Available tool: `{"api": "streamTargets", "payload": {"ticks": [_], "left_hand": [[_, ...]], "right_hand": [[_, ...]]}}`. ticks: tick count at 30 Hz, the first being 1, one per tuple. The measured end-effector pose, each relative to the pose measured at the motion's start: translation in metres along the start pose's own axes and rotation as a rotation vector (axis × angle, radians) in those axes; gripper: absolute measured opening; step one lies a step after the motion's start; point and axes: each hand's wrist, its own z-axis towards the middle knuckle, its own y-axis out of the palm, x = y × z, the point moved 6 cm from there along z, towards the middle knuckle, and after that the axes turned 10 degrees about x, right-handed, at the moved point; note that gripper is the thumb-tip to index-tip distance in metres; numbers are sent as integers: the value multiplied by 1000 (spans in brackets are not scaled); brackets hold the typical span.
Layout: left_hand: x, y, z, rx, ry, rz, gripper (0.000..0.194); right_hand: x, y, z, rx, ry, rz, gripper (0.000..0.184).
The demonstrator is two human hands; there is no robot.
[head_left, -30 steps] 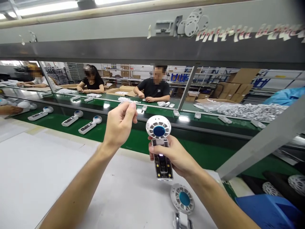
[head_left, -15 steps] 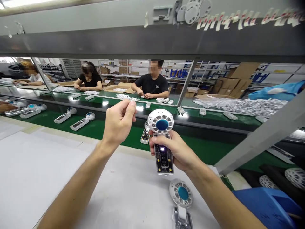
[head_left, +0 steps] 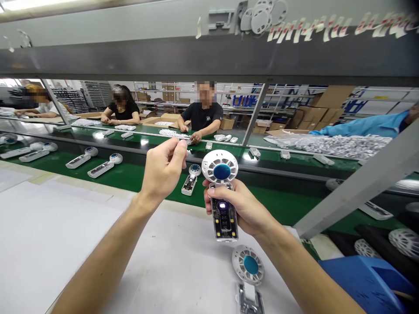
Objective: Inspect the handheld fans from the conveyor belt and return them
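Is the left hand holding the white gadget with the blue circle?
No, the right hand holds the white gadget; the left hand is beside it, not touching.

Bright overhead light, bowed edges, perhaps slight blur

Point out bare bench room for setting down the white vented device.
The white bench sheet is bare left of the left forearm, up to the green conveyor belt, and between the forearms. Crowded: lower right, by the white vented disc and blue plastic bin.

A handheld device (head_left: 222, 213) stands upright, its round white vented head blue-centred, its clear body showing a lit circuit board.
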Motion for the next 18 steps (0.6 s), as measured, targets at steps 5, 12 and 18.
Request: {"api": "streamTargets", "payload": {"ticks": [5, 12, 18], "left_hand": [[1, 0, 0, -3, 1, -6, 38], [2, 1, 0, -10, -2, -7, 38], [3, 2, -1, -14, -5, -5, 38]], "right_hand": [[1, 0, 0, -16, -4, 4, 28], [1, -3, 0, -7, 5, 4, 28], [4, 1, 1, -5, 17, 2, 31]]}}
